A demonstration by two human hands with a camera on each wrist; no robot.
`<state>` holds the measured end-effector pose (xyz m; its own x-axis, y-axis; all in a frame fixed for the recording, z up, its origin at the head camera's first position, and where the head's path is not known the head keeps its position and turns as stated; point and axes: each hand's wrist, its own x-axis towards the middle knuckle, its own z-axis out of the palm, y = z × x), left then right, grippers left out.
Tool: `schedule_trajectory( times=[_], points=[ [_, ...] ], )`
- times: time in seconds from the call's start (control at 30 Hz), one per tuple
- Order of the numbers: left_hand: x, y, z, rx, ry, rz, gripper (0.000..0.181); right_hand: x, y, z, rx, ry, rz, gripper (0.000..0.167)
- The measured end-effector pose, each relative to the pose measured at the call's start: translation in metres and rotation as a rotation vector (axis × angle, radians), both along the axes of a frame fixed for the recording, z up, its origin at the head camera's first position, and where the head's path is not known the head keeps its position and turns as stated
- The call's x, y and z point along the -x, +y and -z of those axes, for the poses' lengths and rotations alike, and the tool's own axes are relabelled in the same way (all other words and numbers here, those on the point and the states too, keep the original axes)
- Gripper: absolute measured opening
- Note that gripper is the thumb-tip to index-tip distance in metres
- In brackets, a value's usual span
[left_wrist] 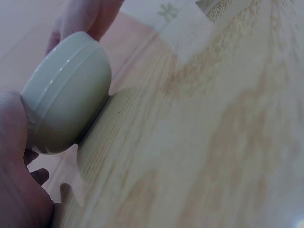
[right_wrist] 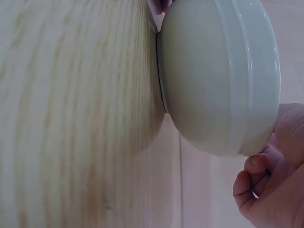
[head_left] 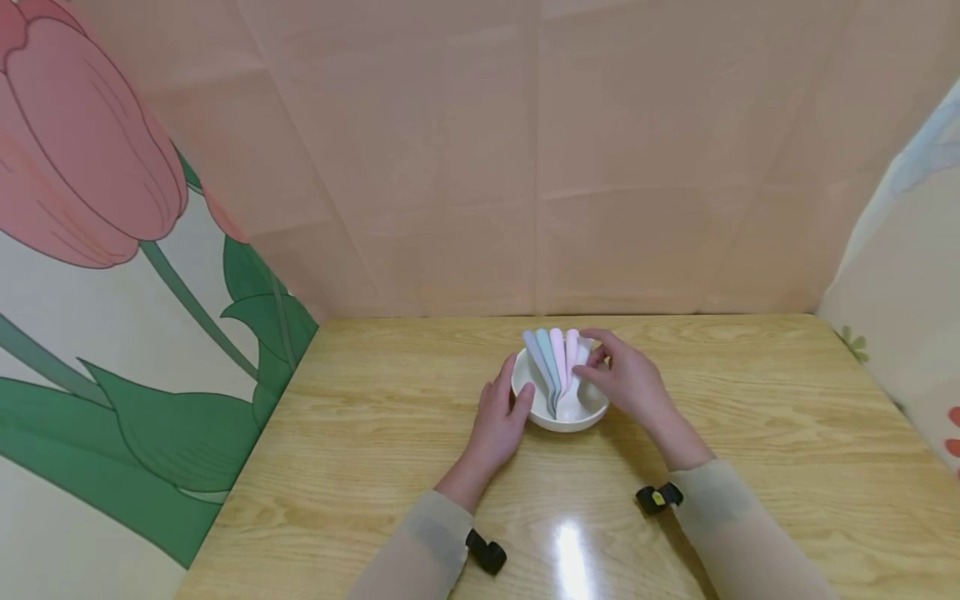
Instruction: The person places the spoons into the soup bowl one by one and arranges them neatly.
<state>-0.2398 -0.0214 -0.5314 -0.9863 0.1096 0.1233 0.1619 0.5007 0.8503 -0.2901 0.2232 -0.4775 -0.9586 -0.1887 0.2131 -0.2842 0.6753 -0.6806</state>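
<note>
A white bowl [head_left: 564, 426] stands on the wooden table, with several spoons leaning in it. Their handles fan out past the far rim: a grey-purple handle [head_left: 537, 350], a teal handle [head_left: 546, 348], two pink handles [head_left: 557, 346] and a white spoon [head_left: 570, 407] on the right. My left hand [head_left: 497, 418] holds the bowl's left side, thumb at the rim and fingers along the outer wall. Over the right rim, my right hand [head_left: 633, 379] pinches the white spoon's handle between thumb and index finger. In both wrist views the bowl's wall hides the spoons.
The wooden table [head_left: 360, 450] reaches back to a plain pinkish cloth backdrop [head_left: 465, 167]. A tulip-printed panel [head_left: 90, 167] borders the left, and a pale printed panel [head_left: 907, 275] borders the right. Black wrist cameras [head_left: 487, 553] are strapped over both sleeves.
</note>
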Motion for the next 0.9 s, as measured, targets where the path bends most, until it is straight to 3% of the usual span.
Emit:
schedule_trajectory(
  times=[0.5, 0.9],
  points=[
    [0.0008, 0.0007, 0.0000, 0.008, 0.008, 0.005, 0.068, -0.0008, -0.0001, 0.0006, 0.009, -0.013, 0.015, 0.058],
    [0.0030, -0.0009, -0.0061, -0.010, 0.034, 0.004, 0.071, -0.0073, 0.0056, -0.0015, 0.039, -0.001, 0.029, 0.053]
  ],
)
